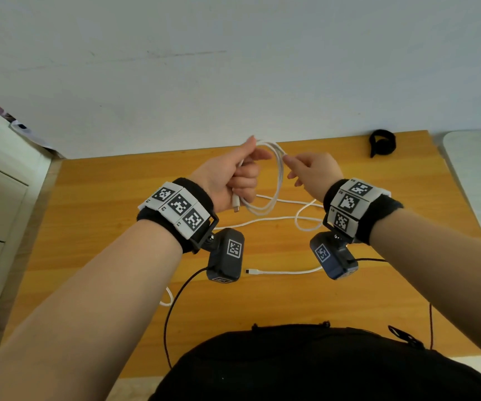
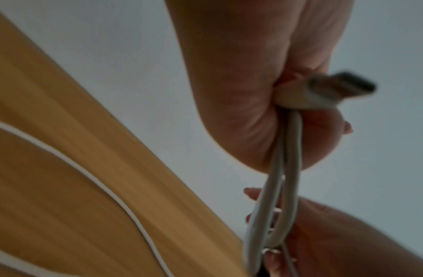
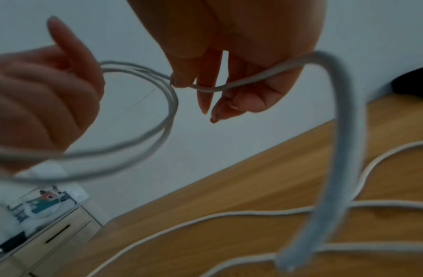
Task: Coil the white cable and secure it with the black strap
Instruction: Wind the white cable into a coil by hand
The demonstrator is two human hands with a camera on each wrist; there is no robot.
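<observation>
Two cable (image 1: 277, 180) loops gripped in left hand (image 1: 227, 178), right hand (image 1: 310, 172) pinching cable

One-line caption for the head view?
Left hand grips loops of white cable; right hand pinches the next turn; black strap waits.

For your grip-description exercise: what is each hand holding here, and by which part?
The left hand grips the white cable at its gathered loops, near the plug. The right hand pinches the same cable at the top of the loop, where the loose run leaves it.
</observation>
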